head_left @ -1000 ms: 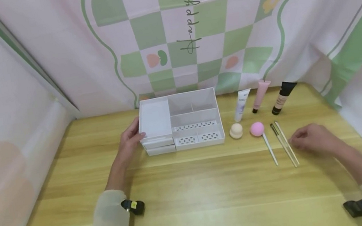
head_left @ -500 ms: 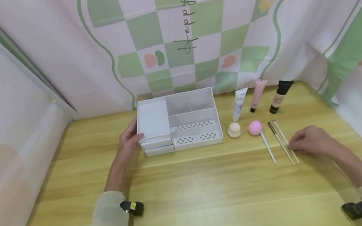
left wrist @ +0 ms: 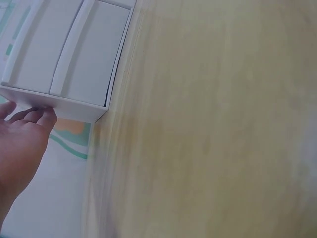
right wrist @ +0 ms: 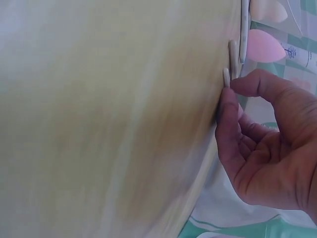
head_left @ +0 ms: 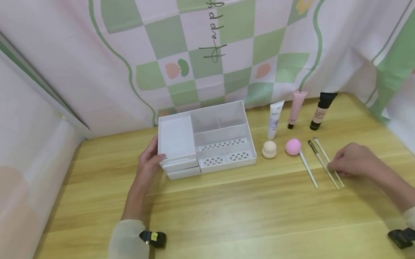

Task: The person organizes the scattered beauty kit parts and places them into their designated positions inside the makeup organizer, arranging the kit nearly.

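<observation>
From above, I see the left hand (head_left: 149,163) gripping the left side of the white organizer (head_left: 176,135), thumb over the top edge and fingers down the outer wall; I'd guess that is to steady it on the wooden table (head_left: 223,226). The right hand (head_left: 355,159) is at the palest-handled brush, the light brush (head_left: 322,149) at the right end of the row, with the dark-tipped brush (head_left: 323,165) and white stick (head_left: 309,171) to its left. The sponges, cream (head_left: 269,149) and pink (head_left: 293,146), and the three tubes (head_left: 323,110) behind seem spaced so that each can be lifted alone. Compared with a second ago, the right fingertips have shifted from just beside the light brush onto its shaft; the left grip and the organizer look unchanged.

At the left wrist, bent fingers press against the organizer's side, clear of the two drawer fronts (left wrist: 96,49), probably so as not to pull them open.

At the right wrist, thumb and forefinger pinch the light brush, its pale end poking out between them and the other fingers curled in. The brush lies so low that a fingertip pinch seems the natural hold.
</observation>
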Action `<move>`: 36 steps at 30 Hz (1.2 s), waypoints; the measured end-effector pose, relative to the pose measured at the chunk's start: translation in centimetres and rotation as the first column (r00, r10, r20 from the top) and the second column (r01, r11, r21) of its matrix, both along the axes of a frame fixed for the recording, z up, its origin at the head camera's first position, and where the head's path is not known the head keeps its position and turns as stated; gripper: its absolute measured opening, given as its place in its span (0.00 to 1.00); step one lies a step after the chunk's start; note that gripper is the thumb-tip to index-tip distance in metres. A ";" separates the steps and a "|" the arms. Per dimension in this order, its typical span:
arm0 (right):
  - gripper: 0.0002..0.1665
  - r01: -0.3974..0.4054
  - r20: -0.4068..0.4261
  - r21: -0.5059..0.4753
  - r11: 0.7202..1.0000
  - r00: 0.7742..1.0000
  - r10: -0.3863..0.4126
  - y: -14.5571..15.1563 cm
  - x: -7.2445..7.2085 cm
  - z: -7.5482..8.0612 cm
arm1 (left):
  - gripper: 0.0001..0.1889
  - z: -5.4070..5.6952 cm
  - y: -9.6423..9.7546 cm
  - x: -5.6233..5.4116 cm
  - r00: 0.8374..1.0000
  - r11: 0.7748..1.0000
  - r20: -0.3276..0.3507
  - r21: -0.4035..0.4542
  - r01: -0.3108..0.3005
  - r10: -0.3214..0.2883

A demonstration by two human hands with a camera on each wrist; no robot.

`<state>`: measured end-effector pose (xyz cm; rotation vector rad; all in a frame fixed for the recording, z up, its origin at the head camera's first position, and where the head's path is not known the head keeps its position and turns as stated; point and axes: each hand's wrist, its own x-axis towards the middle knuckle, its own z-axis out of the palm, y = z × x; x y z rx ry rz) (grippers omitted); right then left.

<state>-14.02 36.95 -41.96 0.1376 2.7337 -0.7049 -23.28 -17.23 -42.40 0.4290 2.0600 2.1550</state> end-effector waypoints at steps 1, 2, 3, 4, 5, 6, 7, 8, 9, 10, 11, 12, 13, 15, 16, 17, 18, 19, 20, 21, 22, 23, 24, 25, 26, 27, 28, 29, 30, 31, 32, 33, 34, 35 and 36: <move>0.20 -0.005 -0.006 0.013 1.000 1.000 0.005 -0.1 0.0 0.0 | 0.37 0.0 0.0 0.0 1.000 1.000 0.000 -0.001 0.001 -0.001; 0.19 -0.007 -0.009 0.027 1.000 1.000 0.007 -0.3 -0.1 0.0 | 0.37 -0.1 0.0 0.0 1.000 1.000 0.001 0.000 0.000 0.000; 0.18 -0.010 -0.011 0.039 0.999 1.000 0.010 -0.4 -0.1 0.0 | 0.37 -0.1 0.0 0.1 1.000 1.000 0.002 0.001 -0.002 0.002; 0.18 -0.012 -0.011 0.050 0.999 1.000 0.013 -0.6 -0.1 0.0 | 0.37 -0.1 0.0 0.1 1.000 1.000 0.004 0.004 -0.006 0.006; 0.18 -0.015 -0.010 0.056 0.998 1.000 0.016 -0.7 -0.2 0.0 | 0.37 -0.1 -0.1 0.1 1.000 1.000 0.007 0.006 -0.009 0.009; 0.18 -0.018 -0.013 0.065 0.998 1.000 0.019 -0.9 -0.2 0.0 | 0.37 -0.1 -0.1 0.1 1.000 1.000 0.009 0.005 -0.011 0.011; 0.18 -0.022 -0.017 0.071 0.997 1.000 0.023 -1.0 -0.3 0.0 | 0.37 -0.2 -0.1 0.2 1.000 1.000 0.009 0.002 -0.012 0.012; 0.18 -0.023 -0.017 0.078 0.997 1.000 0.024 -1.1 -0.4 0.0 | 0.38 -0.2 -0.2 0.2 1.000 1.000 0.012 0.000 -0.016 0.016; 0.19 -0.028 -0.020 0.082 0.996 0.999 0.029 -1.1 -0.5 0.0 | 0.38 -0.2 -0.2 0.2 1.000 1.000 0.014 -0.002 -0.020 0.020; 0.19 -0.033 -0.024 0.084 0.996 0.999 0.035 -1.0 -0.5 0.0 | 0.38 -0.2 -0.2 0.2 1.000 1.000 0.016 -0.003 -0.022 0.022; 0.19 -0.033 -0.022 0.082 0.996 0.999 0.035 -1.0 -0.6 0.0 | 0.38 -0.3 -0.3 0.2 1.000 1.000 0.015 -0.005 -0.020 0.020; 0.19 -0.034 -0.020 0.081 0.996 0.999 0.036 -0.9 -0.6 0.0 | 0.38 -0.3 -0.3 0.3 1.000 1.000 0.014 -0.005 -0.020 0.020; 0.18 -0.035 -0.014 0.078 0.996 0.999 0.036 -0.9 -0.6 0.0 | 0.38 -0.3 -0.4 0.2 1.000 1.000 0.013 -0.004 -0.017 0.017; 0.18 -0.037 -0.007 0.065 0.997 0.999 0.038 -0.6 -0.6 0.0 | 0.38 -0.4 -0.4 0.3 1.000 1.000 0.013 0.006 -0.014 0.014; 0.17 -0.036 -0.004 0.060 0.998 0.999 0.037 -0.5 -0.6 0.0 | 0.38 -0.4 -0.4 0.3 1.000 1.000 0.013 0.007 -0.011 0.011; 0.17 -0.032 0.000 0.057 0.998 0.999 0.032 -0.4 -0.6 0.0 | 0.37 -0.5 -0.5 0.2 1.000 1.000 0.010 0.010 -0.005 0.005; 0.17 -0.035 -0.001 0.052 0.998 0.999 0.035 -0.3 -0.6 0.0 | 0.38 -0.5 -0.5 0.2 1.000 1.000 0.011 0.012 -0.004 0.004; 0.17 -0.035 -0.001 0.044 0.998 0.999 0.035 -0.1 -0.5 0.0 | 0.37 -0.5 -0.5 0.2 1.000 1.000 0.009 0.014 0.000 0.000; 0.18 -0.034 -0.002 0.038 0.999 0.999 0.034 0.0 -0.5 0.1 | 0.37 -0.5 -0.4 0.2 1.000 1.000 0.009 0.018 0.000 0.000; 0.18 -0.031 -0.001 0.033 0.999 1.000 0.031 0.2 -0.5 0.1 | 0.38 -0.5 -0.4 0.2 1.000 1.000 0.009 0.019 0.000 0.000; 0.19 -0.029 -0.002 0.027 0.999 1.000 0.029 0.3 -0.5 0.1 | 0.38 -0.5 -0.4 0.2 1.000 1.000 0.006 0.021 0.000 0.000; 0.19 -0.025 -0.001 0.018 1.000 1.000 0.025 0.4 -0.4 0.1 | 0.38 -0.5 -0.4 0.2 1.000 1.000 0.005 0.029 -0.001 0.001; 0.20 -0.024 -0.001 0.009 1.000 1.000 0.024 0.5 -0.4 0.1 | 0.38 -0.5 -0.3 0.2 1.000 0.999 0.006 0.033 -0.006 0.006; 0.20 -0.019 -0.001 0.004 1.000 1.000 0.019 0.5 -0.4 0.1 | 0.37 -0.5 -0.3 0.2 1.000 0.999 0.006 0.039 -0.010 0.010; 0.20 -0.016 -0.003 -0.002 1.000 1.000 0.016 0.5 -0.4 0.1 | 0.37 -0.5 -0.3 0.3 1.000 0.999 0.005 0.044 -0.017 0.017; 0.20 -0.014 -0.009 -0.007 1.000 1.000 0.014 0.6 -0.4 0.1 | 0.37 -0.5 -0.3 0.2 1.000 0.999 0.003 0.049 -0.021 0.020; 0.21 -0.012 -0.015 -0.011 1.000 1.000 0.012 0.7 -0.4 0.1 | 0.37 -0.6 -0.3 0.2 1.000 0.998 0.000 0.052 -0.024 0.024; 0.22 -0.010 -0.022 -0.014 1.000 1.000 0.009 0.7 -0.4 0.1 | 0.37 -0.6 -0.3 0.2 1.000 0.998 0.000 0.057 -0.030 0.030; 0.23 -0.011 -0.031 -0.015 1.000 0.999 0.010 0.8 -0.4 0.2 | 0.37 -0.6 -0.3 0.2 0.999 0.998 -0.002 0.061 -0.033 0.033; 0.24 -0.012 -0.043 -0.015 1.000 0.999 0.011 0.9 -0.4 0.2 | 0.37 -0.6 -0.2 0.1 0.999 0.997 -0.003 0.066 -0.035 0.036; 0.25 -0.014 -0.056 -0.011 1.000 0.998 0.014 1.0 -0.4 0.2 | 0.37 -0.6 -0.2 0.1 0.999 0.997 -0.004 0.067 -0.038 0.038; 0.26 -0.014 -0.067 -0.008 1.000 0.998 0.014 1.1 -0.3 0.3 | 0.36 -0.6 -0.1 0.0 0.999 0.997 -0.002 0.070 -0.039 0.039; 0.27 -0.013 -0.074 -0.008 1.000 0.997 0.013 1.2 -0.3 0.3 | 0.37 -0.6 -0.1 -0.1 0.999 0.996 0.000 0.074 -0.040 0.040; 0.27 -0.012 -0.080 -0.007 1.000 0.997 0.012 1.3 -0.2 0.4 | 0.37 -0.6 0.1 -0.2 0.999 0.996 0.003 0.076 -0.043 0.043; 0.28 -0.011 -0.084 -0.006 1.000 0.996 0.011 1.4 -0.2 0.4 | 0.37 -0.6 0.1 -0.3 0.999 0.996 0.001 0.079 -0.038 0.038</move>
